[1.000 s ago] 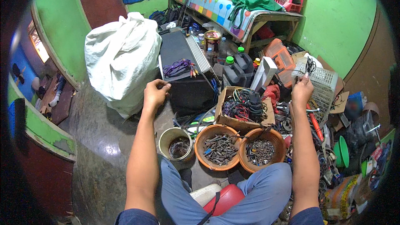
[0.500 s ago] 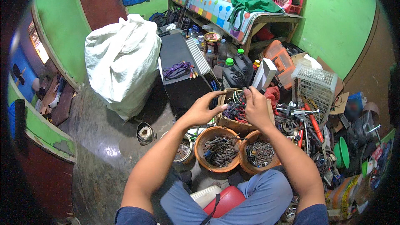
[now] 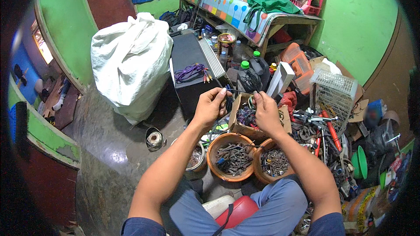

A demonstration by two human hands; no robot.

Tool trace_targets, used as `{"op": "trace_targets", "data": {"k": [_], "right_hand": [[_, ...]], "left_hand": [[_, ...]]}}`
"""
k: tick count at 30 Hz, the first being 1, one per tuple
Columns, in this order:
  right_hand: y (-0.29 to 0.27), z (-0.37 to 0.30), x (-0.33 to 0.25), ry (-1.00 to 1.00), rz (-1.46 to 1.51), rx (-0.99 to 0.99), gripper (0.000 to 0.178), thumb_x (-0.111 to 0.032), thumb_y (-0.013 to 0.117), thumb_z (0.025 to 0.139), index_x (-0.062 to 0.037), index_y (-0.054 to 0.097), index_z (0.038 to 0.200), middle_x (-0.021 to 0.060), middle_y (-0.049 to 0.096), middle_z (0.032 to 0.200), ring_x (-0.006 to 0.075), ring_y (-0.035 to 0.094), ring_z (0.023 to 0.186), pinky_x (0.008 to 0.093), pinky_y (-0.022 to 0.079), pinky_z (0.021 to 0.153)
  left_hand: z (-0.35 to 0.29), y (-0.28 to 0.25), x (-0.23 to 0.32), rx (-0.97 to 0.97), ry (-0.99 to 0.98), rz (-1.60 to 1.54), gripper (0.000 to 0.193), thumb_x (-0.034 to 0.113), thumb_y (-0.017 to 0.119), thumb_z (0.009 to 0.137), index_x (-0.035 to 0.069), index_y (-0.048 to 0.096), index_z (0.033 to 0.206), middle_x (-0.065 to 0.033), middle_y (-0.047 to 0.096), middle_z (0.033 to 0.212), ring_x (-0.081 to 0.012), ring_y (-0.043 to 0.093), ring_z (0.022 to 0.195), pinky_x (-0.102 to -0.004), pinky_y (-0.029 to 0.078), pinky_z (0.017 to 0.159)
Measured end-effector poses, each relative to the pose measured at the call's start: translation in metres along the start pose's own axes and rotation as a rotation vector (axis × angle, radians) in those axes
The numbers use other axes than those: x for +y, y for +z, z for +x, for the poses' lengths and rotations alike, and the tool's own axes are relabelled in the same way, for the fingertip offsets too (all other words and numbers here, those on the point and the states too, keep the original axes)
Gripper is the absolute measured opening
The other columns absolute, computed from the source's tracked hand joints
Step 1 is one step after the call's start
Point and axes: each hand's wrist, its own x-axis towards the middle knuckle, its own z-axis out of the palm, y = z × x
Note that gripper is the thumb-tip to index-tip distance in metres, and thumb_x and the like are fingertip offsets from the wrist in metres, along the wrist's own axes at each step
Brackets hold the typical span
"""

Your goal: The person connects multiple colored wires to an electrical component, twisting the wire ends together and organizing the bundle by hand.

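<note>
A thin black cable (image 3: 239, 91) stretches between my two hands, in front of the dark tower case. My left hand (image 3: 209, 110) pinches one part of it between thumb and fingers, and a dark length hangs beside those fingers. My right hand (image 3: 267, 112) has its thumb and fingers closed on the other part, above a cardboard box (image 3: 245, 130). Tangled coloured wires (image 3: 248, 116) fill that box. Nearer to me sit two orange bowls holding small dark pieces, the left bowl (image 3: 211, 166) and the right bowl (image 3: 258, 169).
A large white sack (image 3: 131, 70) stands at the left beside a black case (image 3: 191, 59) with purple cables on top. Pliers and other tools (image 3: 331, 131) are heaped at the right, near a white basket (image 3: 334, 88). A metal tin (image 3: 154, 139) lies on the floor.
My left hand has gone from spread fingers beside the box to a pinch on the black cable. The cable now spans both hands. The view has shifted slightly.
</note>
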Motion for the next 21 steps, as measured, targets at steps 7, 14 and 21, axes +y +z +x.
{"op": "trace_targets", "data": {"k": [7,14,21], "right_hand": [[0.007,-0.005,-0.008,-0.015,0.035,-0.046,0.035,-0.025,0.044,0.105,0.0033,0.056,0.088,0.0222,0.059,0.073,0.0400,0.058,0.068,0.0431,0.043,0.062],[0.005,-0.009,-0.014,0.032,0.082,-0.087,0.039,-0.027,0.042,0.106,0.0024,0.056,0.085,0.0168,0.058,0.070,0.0293,0.057,0.064,0.0392,0.043,0.062],[0.009,-0.014,-0.010,0.044,0.243,-0.139,0.035,-0.026,0.044,0.105,0.0018,0.054,0.086,0.0131,0.054,0.066,0.0212,0.052,0.060,0.0366,0.041,0.059]], "left_hand": [[-0.005,0.015,-0.005,0.027,-0.017,-0.235,0.024,0.024,0.055,0.102,0.001,0.058,0.111,-0.0072,0.063,0.089,-0.0175,0.063,0.079,-0.0321,0.054,0.071],[-0.013,0.023,-0.004,0.065,0.021,-0.021,0.029,0.025,0.064,0.097,0.000,0.069,0.110,-0.0092,0.070,0.107,-0.0159,0.065,0.097,-0.0317,0.053,0.085],[-0.017,0.028,-0.003,0.065,0.076,0.063,0.027,0.021,0.072,0.091,-0.002,0.072,0.105,-0.0057,0.072,0.096,-0.0100,0.064,0.085,-0.0265,0.052,0.079]]}}
